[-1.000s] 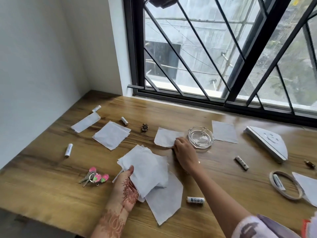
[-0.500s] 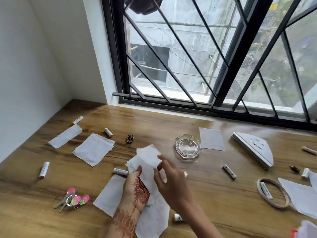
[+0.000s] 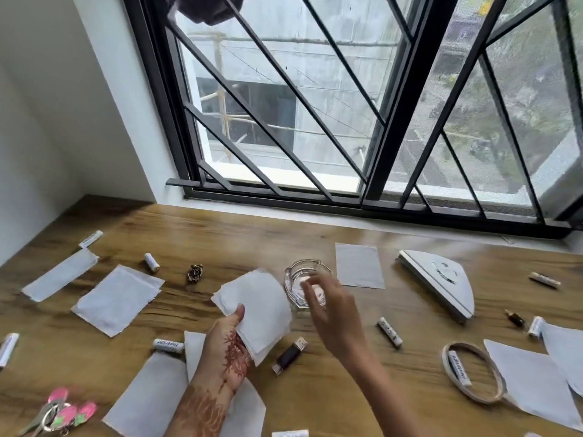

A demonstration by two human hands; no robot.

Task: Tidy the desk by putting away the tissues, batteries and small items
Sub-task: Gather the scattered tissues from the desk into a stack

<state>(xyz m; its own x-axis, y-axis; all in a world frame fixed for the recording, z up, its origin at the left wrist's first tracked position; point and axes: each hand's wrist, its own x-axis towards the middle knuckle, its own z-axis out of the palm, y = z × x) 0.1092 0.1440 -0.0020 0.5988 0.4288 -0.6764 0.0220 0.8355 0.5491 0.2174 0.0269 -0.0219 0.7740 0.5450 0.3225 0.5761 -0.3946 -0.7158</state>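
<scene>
1. I am seeing the left hand (image 3: pixel 225 348) gripping a stack of tissues (image 3: pixel 255 310), thumb on top and fingers hidden underneath, holding it lifted above the bench (image 3: pixel 331 389).
2. The right hand (image 3: pixel 331 307) is hovering empty in front of the glass ashtray (image 3: pixel 303 275), fingers loosely spread and slightly curled; it is blurring, so I cannot tell whether the fingertips are touching the glass.
3. More loose tissues are lying flat: a folded one (image 3: pixel 116 299) and a long strip (image 3: pixel 60 275) to the left, one sheet (image 3: pixel 359 266) just right of the ashtray, several sheets (image 3: pixel 151 395) under the left wrist, and more (image 3: pixel 530 383) at the right edge.
4. Batteries are lying scattered: one (image 3: pixel 168 346) touching the near sheets, one (image 3: pixel 390 331) right of the right hand, one (image 3: pixel 151 262) and one (image 3: pixel 91 238) at the far left, one (image 3: pixel 8 348) at the left edge, and one (image 3: pixel 544 279) far right.
5. A dark USB stick (image 3: pixel 290 355) is lying just below the held stack.
6. A bunch of keys with pink tags (image 3: pixel 60 411) is sitting at the near left corner.
7. A tape ring (image 3: pixel 473 372) is lying on the right with a battery (image 3: pixel 459 369) inside it.
8. A white fan-shaped holder (image 3: pixel 441 282) is lying near the window (image 3: pixel 315 105).
</scene>
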